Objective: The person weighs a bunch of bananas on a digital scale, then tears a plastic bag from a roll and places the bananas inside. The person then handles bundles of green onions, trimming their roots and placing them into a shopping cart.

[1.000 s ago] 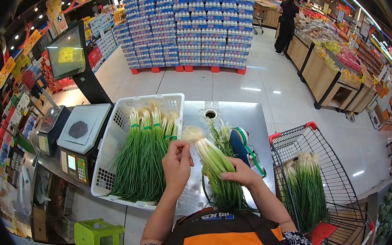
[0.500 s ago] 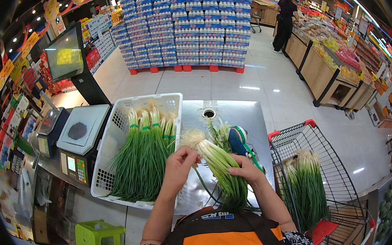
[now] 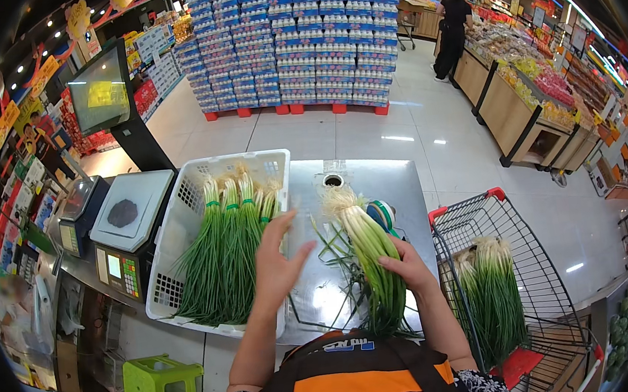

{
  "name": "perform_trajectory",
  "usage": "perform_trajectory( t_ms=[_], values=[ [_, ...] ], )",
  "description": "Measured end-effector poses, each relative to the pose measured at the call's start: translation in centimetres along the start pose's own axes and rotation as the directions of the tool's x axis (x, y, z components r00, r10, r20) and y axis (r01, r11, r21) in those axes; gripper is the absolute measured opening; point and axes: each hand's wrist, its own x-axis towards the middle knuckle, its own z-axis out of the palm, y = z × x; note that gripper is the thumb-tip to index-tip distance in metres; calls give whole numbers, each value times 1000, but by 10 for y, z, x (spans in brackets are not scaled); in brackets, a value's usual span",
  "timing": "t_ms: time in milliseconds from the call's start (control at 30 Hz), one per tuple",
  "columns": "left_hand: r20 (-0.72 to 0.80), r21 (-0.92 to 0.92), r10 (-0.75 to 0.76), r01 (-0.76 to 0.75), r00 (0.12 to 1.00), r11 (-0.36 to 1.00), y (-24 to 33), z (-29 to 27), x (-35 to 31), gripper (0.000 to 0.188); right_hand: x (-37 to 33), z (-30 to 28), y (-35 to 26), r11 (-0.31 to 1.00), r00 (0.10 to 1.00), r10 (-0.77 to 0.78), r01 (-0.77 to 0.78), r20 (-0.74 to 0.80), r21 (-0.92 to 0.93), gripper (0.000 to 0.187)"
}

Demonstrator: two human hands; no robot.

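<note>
My right hand is wrapped round a loose bunch of spring onions, held over the metal table with the pale roots pointing away from me. To the left of the bunch, my left hand is in the air with its fingers apart and nothing in it. Stripped green leaves lie scattered on the table between the hands. Partly behind the bunch sits a blue-green tape dispenser. In the white plastic crate on the left lie several spring onion bundles bound with green tape.
Left of the crate stands a weighing scale with a dark lump on its pan. A shopping cart on the right holds more spring onions. A green stool is at the lower left. Past the table rises a stack of blue packs.
My left hand has moved left off the bunch, and its pinch has opened. The bunch has shifted right and stands straighter in my right hand, hiding part of the tape dispenser.
</note>
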Motion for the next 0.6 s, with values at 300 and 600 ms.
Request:
perform_trajectory(
  t_ms=[300, 600],
  values=[
    [12, 263, 273, -266, 962, 927, 21, 33, -4, 20, -12, 34, -20, 744, 975, -223, 168, -3, -646, 49],
    [231, 216, 330, -379, 915, 900, 20, 18, 8, 12, -20, 47, -26, 619, 969, -235, 204, 69, -758, 51]
  ],
)
